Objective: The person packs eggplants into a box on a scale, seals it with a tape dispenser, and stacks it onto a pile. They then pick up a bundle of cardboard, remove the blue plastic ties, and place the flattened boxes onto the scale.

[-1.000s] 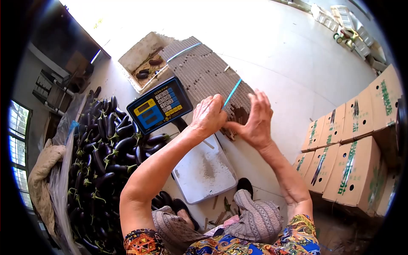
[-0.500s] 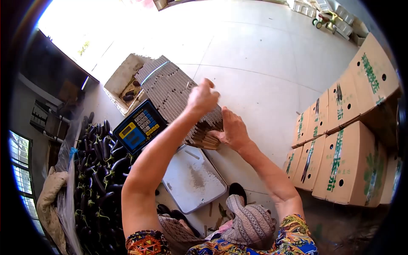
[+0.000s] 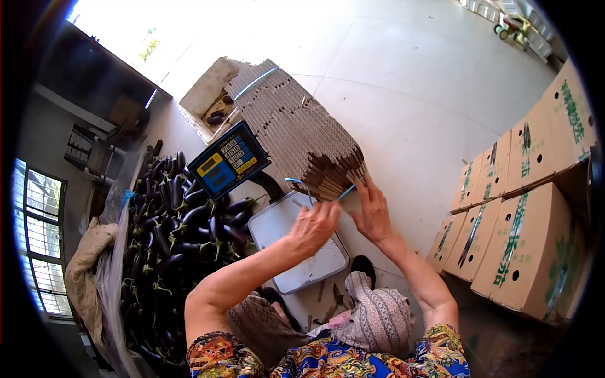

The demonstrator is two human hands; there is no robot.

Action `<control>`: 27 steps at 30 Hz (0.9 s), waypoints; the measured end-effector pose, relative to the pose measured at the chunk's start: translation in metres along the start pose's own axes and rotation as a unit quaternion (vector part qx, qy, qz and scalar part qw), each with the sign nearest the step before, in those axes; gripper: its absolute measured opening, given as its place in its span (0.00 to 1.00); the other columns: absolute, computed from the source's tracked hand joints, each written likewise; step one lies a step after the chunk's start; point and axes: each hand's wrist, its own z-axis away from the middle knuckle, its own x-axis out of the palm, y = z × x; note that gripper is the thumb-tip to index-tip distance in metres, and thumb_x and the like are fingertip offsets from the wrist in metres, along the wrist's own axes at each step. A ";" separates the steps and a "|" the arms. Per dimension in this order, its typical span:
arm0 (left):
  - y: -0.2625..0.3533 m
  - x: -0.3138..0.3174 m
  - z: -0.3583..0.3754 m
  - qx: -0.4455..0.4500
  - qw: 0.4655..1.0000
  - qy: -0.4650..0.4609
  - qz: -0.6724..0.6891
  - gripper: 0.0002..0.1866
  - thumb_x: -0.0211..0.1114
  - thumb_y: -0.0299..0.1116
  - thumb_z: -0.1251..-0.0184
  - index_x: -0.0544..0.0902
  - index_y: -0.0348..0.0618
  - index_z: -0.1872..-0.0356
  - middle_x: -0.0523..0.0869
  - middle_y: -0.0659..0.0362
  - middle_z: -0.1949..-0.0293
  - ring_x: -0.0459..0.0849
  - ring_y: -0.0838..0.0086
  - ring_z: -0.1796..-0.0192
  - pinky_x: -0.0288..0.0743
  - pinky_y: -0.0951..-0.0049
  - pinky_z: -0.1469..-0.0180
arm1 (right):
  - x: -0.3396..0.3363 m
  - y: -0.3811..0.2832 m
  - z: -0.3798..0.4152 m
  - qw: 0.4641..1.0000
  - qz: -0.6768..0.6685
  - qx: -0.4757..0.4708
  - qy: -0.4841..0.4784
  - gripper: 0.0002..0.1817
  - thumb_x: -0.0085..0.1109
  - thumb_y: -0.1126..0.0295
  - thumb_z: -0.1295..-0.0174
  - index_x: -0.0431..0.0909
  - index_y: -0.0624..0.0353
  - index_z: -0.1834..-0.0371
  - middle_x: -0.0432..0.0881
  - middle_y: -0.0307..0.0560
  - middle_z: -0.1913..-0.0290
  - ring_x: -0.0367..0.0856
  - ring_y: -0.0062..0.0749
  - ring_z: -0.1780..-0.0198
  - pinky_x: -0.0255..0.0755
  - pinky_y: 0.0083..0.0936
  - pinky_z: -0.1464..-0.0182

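Note:
A bundle of flattened cardboard sheets [image 3: 290, 120] lies on the floor in front of me, and its near end fans out. A blue strap [image 3: 297, 183] hangs loose off that near end, while a second blue strap [image 3: 255, 82] still binds the far end. My left hand [image 3: 315, 227] is curled over the scale's tray, and the loose strap appears to run into it. To its right, my right hand [image 3: 373, 215] has its fingers spread, with the fingertips at the bundle's near edge beside a piece of strap.
A weighing scale with a blue display [image 3: 230, 165] and white tray [image 3: 277, 230] stands between me and a big pile of eggplants [image 3: 170, 220] on the left. A foam box [image 3: 205, 94] sits behind the bundle. Printed cartons [image 3: 523, 239] are stacked on the right.
My left hand has come down from the top of the bundle to above the scale tray. The blue strap at the near end is now off the sheets, and they have spread apart.

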 end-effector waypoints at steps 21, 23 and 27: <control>0.064 -0.011 0.057 0.065 0.943 -0.055 0.323 0.18 0.59 0.24 0.41 0.78 0.42 0.48 0.86 0.52 0.58 0.84 0.61 0.54 0.72 0.64 0.50 | 0.028 0.030 0.045 0.939 0.114 -0.173 -0.275 0.14 0.61 0.73 0.53 0.78 0.51 0.60 0.80 0.46 0.57 0.77 0.46 0.51 0.72 0.42 0.48; 0.060 -0.018 0.046 0.065 0.965 -0.011 0.254 0.23 0.60 0.22 0.41 0.76 0.43 0.42 0.82 0.49 0.48 0.80 0.58 0.45 0.71 0.59 0.47 | 0.039 0.076 0.082 0.915 0.165 -0.080 -0.358 0.10 0.61 0.70 0.50 0.80 0.49 0.62 0.83 0.45 0.61 0.81 0.43 0.53 0.74 0.39 0.52; 0.020 -0.015 0.015 0.076 0.987 0.138 0.018 0.32 0.61 0.22 0.43 0.71 0.53 0.34 0.67 0.49 0.30 0.63 0.54 0.28 0.63 0.51 0.37 | 0.019 0.156 0.183 0.920 0.177 0.163 -0.310 0.04 0.55 0.68 0.38 0.77 0.54 0.64 0.84 0.50 0.64 0.82 0.51 0.58 0.76 0.47 0.58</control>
